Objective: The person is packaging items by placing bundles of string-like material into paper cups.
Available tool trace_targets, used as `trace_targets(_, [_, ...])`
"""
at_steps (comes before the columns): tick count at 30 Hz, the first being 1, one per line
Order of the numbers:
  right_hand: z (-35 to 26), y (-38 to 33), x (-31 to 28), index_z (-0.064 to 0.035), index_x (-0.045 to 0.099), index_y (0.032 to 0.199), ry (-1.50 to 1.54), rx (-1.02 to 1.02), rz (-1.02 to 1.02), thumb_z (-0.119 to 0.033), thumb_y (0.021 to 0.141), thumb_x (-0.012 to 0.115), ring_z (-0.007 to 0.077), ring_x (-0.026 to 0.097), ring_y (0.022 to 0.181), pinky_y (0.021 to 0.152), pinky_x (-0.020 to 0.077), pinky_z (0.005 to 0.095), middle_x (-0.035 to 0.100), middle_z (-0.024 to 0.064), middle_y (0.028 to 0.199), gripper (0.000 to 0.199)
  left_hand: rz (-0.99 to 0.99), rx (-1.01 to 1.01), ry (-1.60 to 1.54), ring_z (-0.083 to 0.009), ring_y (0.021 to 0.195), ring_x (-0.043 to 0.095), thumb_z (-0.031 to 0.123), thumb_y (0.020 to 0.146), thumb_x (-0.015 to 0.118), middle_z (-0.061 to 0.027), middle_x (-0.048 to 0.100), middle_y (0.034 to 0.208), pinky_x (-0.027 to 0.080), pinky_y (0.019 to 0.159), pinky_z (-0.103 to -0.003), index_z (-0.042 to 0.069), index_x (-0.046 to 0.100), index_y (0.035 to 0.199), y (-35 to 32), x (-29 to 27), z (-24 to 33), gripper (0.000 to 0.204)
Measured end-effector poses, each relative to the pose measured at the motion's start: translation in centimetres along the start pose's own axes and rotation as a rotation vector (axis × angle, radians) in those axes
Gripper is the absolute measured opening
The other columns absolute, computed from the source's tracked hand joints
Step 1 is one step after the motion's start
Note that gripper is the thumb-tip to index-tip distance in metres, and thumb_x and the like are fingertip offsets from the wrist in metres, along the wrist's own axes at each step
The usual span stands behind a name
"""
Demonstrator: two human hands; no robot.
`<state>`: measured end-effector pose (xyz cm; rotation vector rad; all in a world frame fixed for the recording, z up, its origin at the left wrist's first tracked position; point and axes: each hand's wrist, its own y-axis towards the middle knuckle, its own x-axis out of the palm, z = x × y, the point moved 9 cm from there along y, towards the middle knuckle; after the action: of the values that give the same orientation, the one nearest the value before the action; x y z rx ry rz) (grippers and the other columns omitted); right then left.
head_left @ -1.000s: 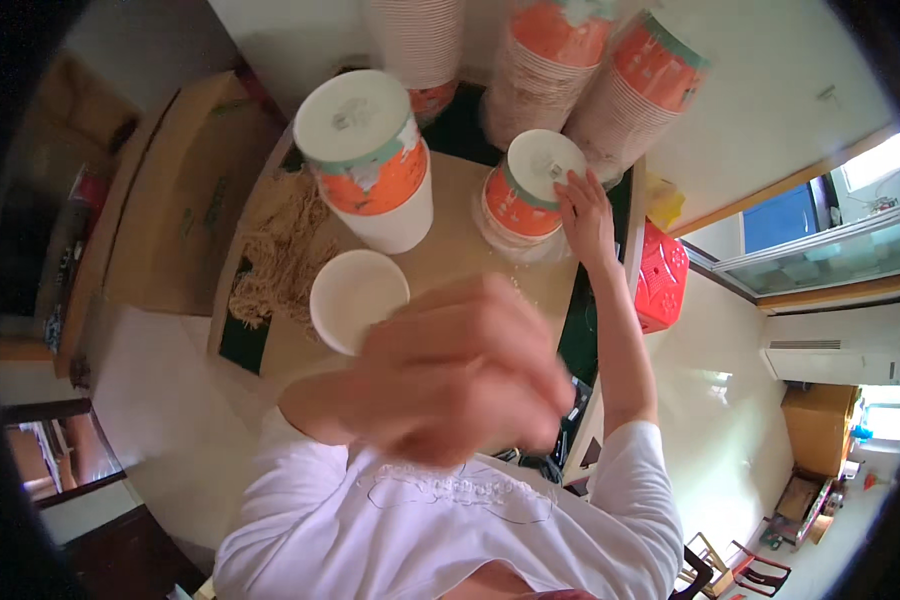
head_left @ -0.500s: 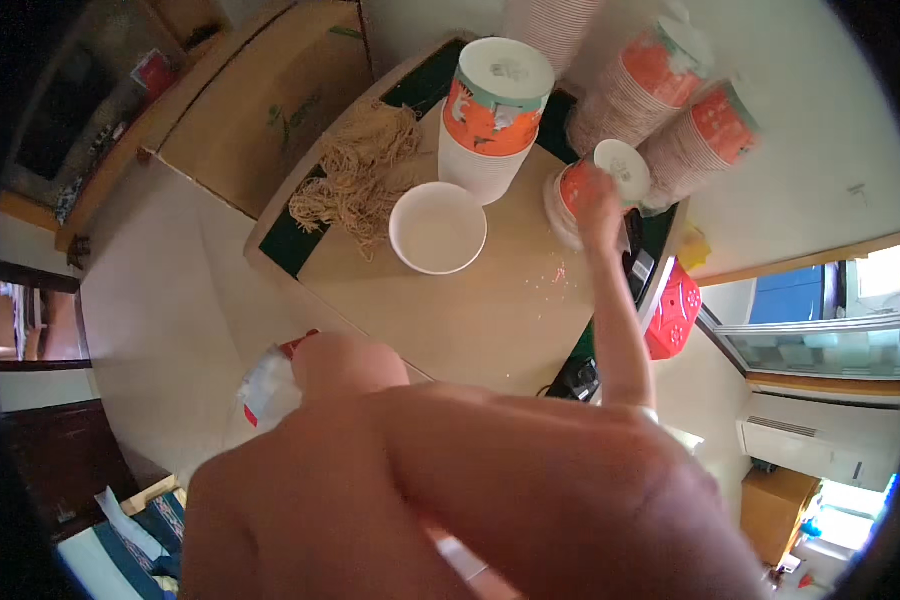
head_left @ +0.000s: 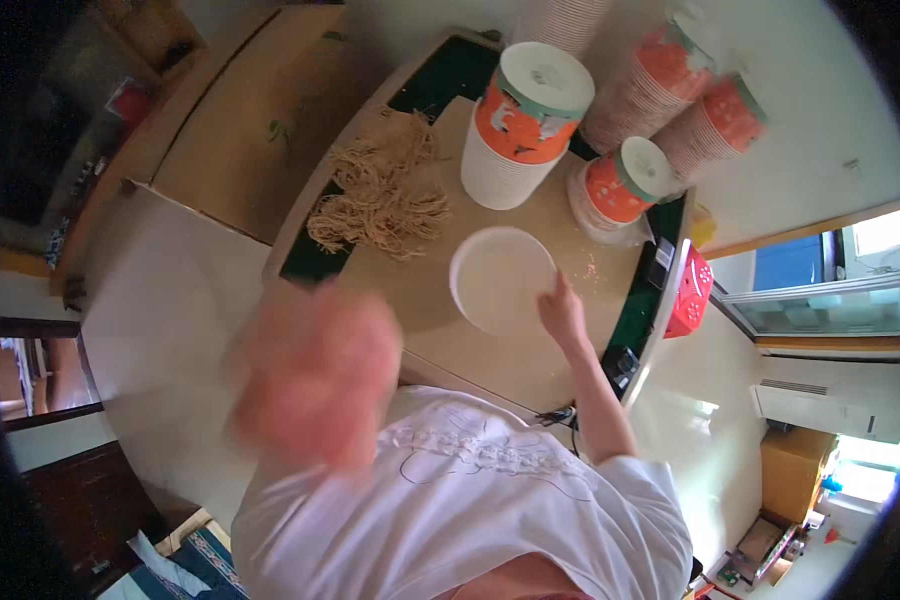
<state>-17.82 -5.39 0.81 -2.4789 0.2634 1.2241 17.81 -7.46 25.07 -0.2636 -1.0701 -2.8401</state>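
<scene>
A white paper bucket point(head_left: 500, 285) stands on the table with its wide mouth facing up. My right hand point(head_left: 563, 312) grips its right rim, fingers closed on the edge. My left hand point(head_left: 320, 375) is raised close in front of me at the lower left, smeared by motion, so its fingers cannot be made out. Behind the bucket rises a tall upside-down stack of paper buckets point(head_left: 515, 165), the top one printed orange and green. To the right of that stack is a shorter stack point(head_left: 620, 190) with a similar print.
A heap of tan strings point(head_left: 385, 190) lies left of the stacks. Wrapped bucket stacks point(head_left: 660, 75) lean by the wall at the back right. Small crumbs point(head_left: 590, 268) dot the table point(head_left: 440, 340). A red plastic stool point(head_left: 690, 295) stands beyond its right edge; a large cardboard box point(head_left: 235, 120) is at the left.
My right hand has left the shorter stack and come nearer, onto the bucket's rim. The arm that covered the lower middle has drawn back; my left hand now blurs at the lower left.
</scene>
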Motion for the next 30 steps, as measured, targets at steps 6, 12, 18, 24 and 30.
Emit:
trace_targets(6, [6.0,-5.9,0.5,-0.0092,0.038,0.129,0.026,0.096,-0.007,-0.015,0.081,0.052,0.0452,0.059,0.075,0.066,0.0482,0.0513,0.061,0.0276,0.086,0.050,-0.167,-0.556,0.686,-0.0142,0.071,0.061,0.014,0.084,0.064,-0.0063,0.065,0.079,0.047,0.064,-0.026,0.003,0.065,0.089,-5.3,-5.9,-21.2,0.013])
trace_targets(12, [4.1,-7.8,-1.3,-0.0102,0.043,0.127,0.013,0.131,0.047,-0.027,0.091,0.053,0.0258,0.063,0.068,0.060,0.0490,0.0367,0.061,0.0147,0.073,0.041,-0.049,-0.849,0.873,-0.0194,0.075,0.062,0.028,0.081,0.068,-0.0081,0.066,0.080,0.048,0.069,-0.031,0.004,0.067,0.087,-11.2,-10.4,-31.4,0.025])
trace_targets(18, [4.3,-7.5,-4.7,-0.0106,0.050,0.122,0.224,0.036,0.200,-0.018,0.089,0.059,0.0175,0.058,0.063,0.060,0.0471,0.0292,0.059,0.0083,0.073,0.035,-0.118,-0.953,0.938,-0.0224,0.077,0.064,0.030,0.080,0.067,-0.0086,0.066,0.079,0.049,0.067,-0.036,0.004,0.062,0.081,-10.3,-8.5,-32.2,0.027])
trace_targets(24, [2.7,-7.8,-5.6,-0.0078,0.057,0.113,0.399,-0.061,0.165,-0.009,0.088,0.057,0.0089,0.054,0.063,0.059,0.0452,0.0226,0.059,0.0024,0.072,0.025,-0.048,-0.772,0.828,-0.0213,0.072,0.064,0.024,0.080,0.067,-0.0089,0.066,0.073,0.049,0.066,-0.034,0.003,0.065,0.090,-10.3,-7.9,-30.9,0.023])
trace_targets(30, [-0.3,-8.5,-4.4,-0.0071,0.059,0.111,0.457,-0.074,0.092,-0.006,0.088,0.056,0.0066,0.055,0.066,0.059,0.0448,0.0212,0.060,0.0016,0.076,0.024,0.108,-1.256,0.526,-0.0156,0.057,0.052,0.031,0.087,0.063,-0.0084,0.066,0.081,0.042,0.054,-0.030,0.005,0.064,0.108,-16.1,-5.5,-35.6,0.033])
